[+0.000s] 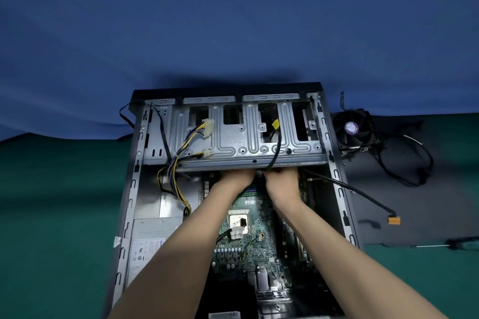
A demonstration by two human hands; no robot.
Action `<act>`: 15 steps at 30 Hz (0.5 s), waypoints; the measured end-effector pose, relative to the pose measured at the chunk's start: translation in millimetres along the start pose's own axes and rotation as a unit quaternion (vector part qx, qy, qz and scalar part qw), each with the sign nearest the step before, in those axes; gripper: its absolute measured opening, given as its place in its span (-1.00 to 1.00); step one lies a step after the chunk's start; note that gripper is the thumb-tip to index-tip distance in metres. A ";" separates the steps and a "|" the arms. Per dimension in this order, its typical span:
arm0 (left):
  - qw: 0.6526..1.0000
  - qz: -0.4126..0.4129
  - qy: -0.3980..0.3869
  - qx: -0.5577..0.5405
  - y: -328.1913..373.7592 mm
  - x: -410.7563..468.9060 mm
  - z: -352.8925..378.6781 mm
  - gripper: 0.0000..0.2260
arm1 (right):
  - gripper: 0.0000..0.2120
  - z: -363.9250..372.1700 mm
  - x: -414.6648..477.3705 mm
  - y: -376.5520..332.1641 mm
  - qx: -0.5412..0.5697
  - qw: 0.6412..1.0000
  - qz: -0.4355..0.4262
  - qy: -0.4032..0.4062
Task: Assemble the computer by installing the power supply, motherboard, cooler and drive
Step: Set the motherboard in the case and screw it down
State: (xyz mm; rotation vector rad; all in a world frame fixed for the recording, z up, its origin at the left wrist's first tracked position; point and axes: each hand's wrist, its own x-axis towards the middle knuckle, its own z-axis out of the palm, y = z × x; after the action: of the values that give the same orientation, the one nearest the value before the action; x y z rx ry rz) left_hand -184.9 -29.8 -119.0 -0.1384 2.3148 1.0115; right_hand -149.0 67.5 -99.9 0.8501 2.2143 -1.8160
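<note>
The left hand [237,178] and right hand [281,180] reach under the drive cage [233,137] above the motherboard [241,248]; the fingers are hidden, so neither grip is readable. The power supply [147,241] sits left in the case [339,189]; the cooler [353,129] lies outside on the counter [51,215].

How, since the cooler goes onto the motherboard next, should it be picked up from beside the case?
Probably from above, pinching the black square frame of the cooler by its near and far edges. Its fan faces up, so keep off the blades; the case wall crowds its left and its wire trails off right.
</note>
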 end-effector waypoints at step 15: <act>0.914 0.070 0.070 0.393 22.0 -100.0 -5.7 -0.62 | -0.91 -20.2 -43.7 0.6 -0.039 0.998 0.012 -0.039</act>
State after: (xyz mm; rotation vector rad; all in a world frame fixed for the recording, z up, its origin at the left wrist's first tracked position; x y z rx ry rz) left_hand -113.4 -32.2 -45.6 0.2916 2.7067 0.0653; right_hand -108.0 72.2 -75.3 0.7728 2.2006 -1.7103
